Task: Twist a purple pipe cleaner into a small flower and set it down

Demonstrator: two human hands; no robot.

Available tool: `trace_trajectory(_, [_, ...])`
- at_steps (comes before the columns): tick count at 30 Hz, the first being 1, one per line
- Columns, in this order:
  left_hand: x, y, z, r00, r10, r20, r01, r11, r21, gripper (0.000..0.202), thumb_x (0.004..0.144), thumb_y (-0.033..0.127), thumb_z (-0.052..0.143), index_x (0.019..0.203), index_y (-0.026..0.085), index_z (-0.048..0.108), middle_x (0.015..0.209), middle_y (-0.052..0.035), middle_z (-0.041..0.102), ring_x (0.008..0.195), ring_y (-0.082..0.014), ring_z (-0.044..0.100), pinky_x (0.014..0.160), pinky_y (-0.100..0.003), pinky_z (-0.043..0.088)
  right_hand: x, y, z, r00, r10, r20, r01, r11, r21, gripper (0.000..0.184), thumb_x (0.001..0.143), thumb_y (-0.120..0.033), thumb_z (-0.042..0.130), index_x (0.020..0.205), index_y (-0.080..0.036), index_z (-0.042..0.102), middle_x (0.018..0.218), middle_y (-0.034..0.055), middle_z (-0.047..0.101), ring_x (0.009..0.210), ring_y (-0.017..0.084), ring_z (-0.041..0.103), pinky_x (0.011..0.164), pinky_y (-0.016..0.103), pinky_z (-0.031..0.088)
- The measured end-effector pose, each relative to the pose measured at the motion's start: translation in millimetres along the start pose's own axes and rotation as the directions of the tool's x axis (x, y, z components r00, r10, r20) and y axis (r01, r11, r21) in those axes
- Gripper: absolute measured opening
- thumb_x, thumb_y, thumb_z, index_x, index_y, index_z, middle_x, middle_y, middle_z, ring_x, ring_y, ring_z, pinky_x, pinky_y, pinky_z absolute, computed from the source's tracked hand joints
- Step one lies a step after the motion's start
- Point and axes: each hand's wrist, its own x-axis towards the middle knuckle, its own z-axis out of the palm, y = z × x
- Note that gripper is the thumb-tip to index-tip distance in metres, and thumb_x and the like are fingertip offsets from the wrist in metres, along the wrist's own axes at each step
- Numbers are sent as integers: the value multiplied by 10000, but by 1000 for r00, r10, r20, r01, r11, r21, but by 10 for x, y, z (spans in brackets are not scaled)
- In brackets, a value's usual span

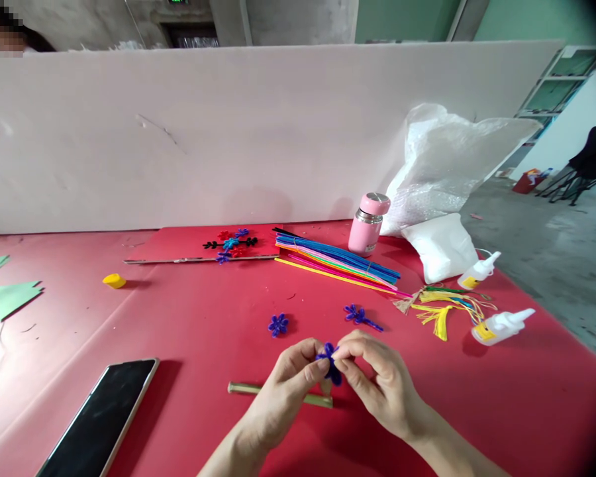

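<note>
Left hand (292,379) and right hand (377,379) both grasp small violet-blue fuzzy-wire flower (331,368), held above red tabletop (189,318). Left thumb and fingers pinch its left side; right thumb and fingertips pinch opposite side. Bearings from held flower: loose violet-blue fuzzy blossom (278,325), 10 o'clock; violet-blue fuzzy blossom with stem (358,315), 1 o'clock; multicoloured fuzzy-wire bundle (335,256), 12 o'clock; slim olive-green stick (320,400), 8 o'clock, partly hidden by left hand; black-screened phone (99,417), roughly 9 o'clock.

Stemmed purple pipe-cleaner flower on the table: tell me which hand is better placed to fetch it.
Right, probably: the right hand sits nearer the stemmed flower; the left hand is farther off. Both hold another purple flower.
</note>
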Motion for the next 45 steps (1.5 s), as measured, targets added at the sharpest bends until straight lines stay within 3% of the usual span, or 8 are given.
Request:
trace_trajectory(6, [-8,-16,-56,994,-44,104,47,999,-24,145,779,264,571,735,126,583,607,2,543,566,-88,469,623,-251,396,24,-5,-6,999,-13,42,10,997,75,72,843,-137,478,835,-192,525,727,13,524,676,126,513,632,230,424])
trace_trajectory(13, [-16,-7,-64,984,-35,173,35,999,1,149,782,268,571,750,125,593,574,-4,537,556,-96,472,597,-245,355,27,-11,-4,999,5,51,-13,988,156,66,849,-145,484,827,-195,521,731,0,517,670,108,505,632,214,416])
trace_trajectory(22, [-6,-36,-48,995,11,102,-14,999,29,159,734,290,621,743,132,608,605,10,493,576,-94,436,607,-267,425,15,-15,-20,991,-84,105,83,996,23,99,843,-98,466,857,-185,509,760,27,533,706,122,514,664,223,429])
trace_trajectory(30, [3,-32,15,999,20,34,-23,996,91,209,693,309,661,684,118,576,618,0,513,579,-89,448,573,-222,398,-14,53,-2,982,-150,115,157,986,-53,143,824,-65,469,896,-179,514,787,47,543,722,141,516,671,244,435])
trace_trajectory(38, [11,-57,-62,999,-45,21,45,999,10,156,730,274,629,741,125,584,609,1,546,539,-79,486,559,-212,389,8,76,24,998,23,55,-27,997,76,74,846,-132,476,856,-196,513,749,11,539,681,120,529,634,222,429])
trace_trajectory(45, [6,-38,-41,997,-12,82,12,1000,-1,132,733,246,628,739,117,600,585,4,550,516,-67,456,558,-213,373,-9,56,21,999,-11,53,8,998,68,82,842,-121,479,853,-195,514,749,14,537,690,123,528,642,229,432])
